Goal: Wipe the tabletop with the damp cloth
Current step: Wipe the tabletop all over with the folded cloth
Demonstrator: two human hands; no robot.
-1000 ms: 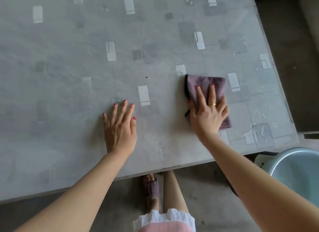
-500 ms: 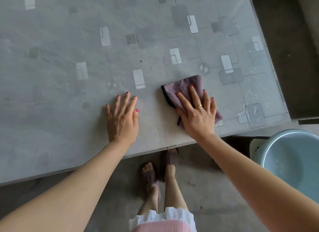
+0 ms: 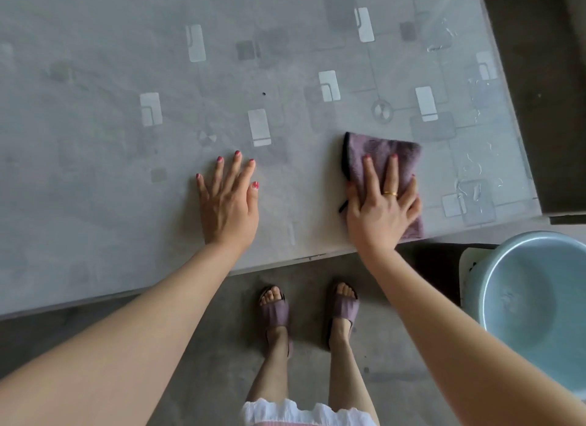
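A grey tabletop (image 3: 126, 171) with pale square patterns fills the upper part of the head view. A folded purple cloth (image 3: 377, 152) with a dark edge lies flat on it near the front right corner. My right hand (image 3: 380, 210) presses flat on the cloth, fingers spread, a gold ring on one finger. My left hand (image 3: 228, 203) rests flat on the bare tabletop to the left of the cloth, fingers apart and holding nothing. Water streaks (image 3: 472, 178) shine on the surface to the right of the cloth.
A pale blue basin (image 3: 536, 298) stands on the floor at the lower right, below the table's corner. The table's front edge (image 3: 285, 262) runs just behind my wrists. My feet in purple sandals (image 3: 276, 311) stand on the concrete floor.
The cloth under my right hand slid back toward the front edge, left and then right again. My left hand stayed planted on the table. The view tilted downward.
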